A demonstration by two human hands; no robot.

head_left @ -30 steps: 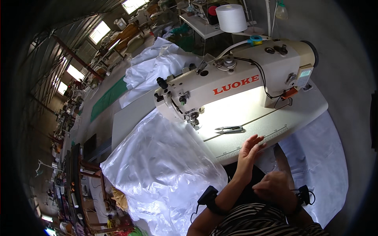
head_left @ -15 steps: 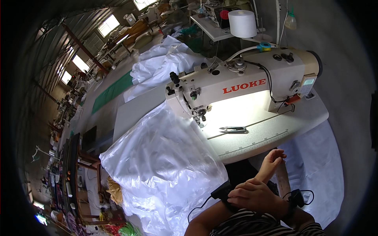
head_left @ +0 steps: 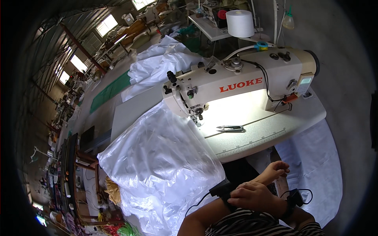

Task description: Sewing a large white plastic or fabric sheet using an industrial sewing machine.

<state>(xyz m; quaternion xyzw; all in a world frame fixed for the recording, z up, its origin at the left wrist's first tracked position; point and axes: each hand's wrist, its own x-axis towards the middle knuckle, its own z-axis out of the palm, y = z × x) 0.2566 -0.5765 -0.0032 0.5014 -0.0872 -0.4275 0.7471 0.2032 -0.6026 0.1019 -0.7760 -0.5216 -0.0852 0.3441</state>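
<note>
My right hand [head_left: 256, 195] rests, loosely open, on the black wrist device [head_left: 223, 190] of my left arm; left hand [head_left: 274, 171] is curled, empty. White shiny fabric [head_left: 161, 165] drapes off the counter [head_left: 271, 131], touching neither grip. Judgement: strap adjustment; next, reach for fabric.

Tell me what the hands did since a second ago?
The left hand came off the table edge, back toward the body. The right hand slid across onto the left wrist, by the black band. Neither holds anything. The snips, the white cloth and the sewing machine stayed put.
</note>
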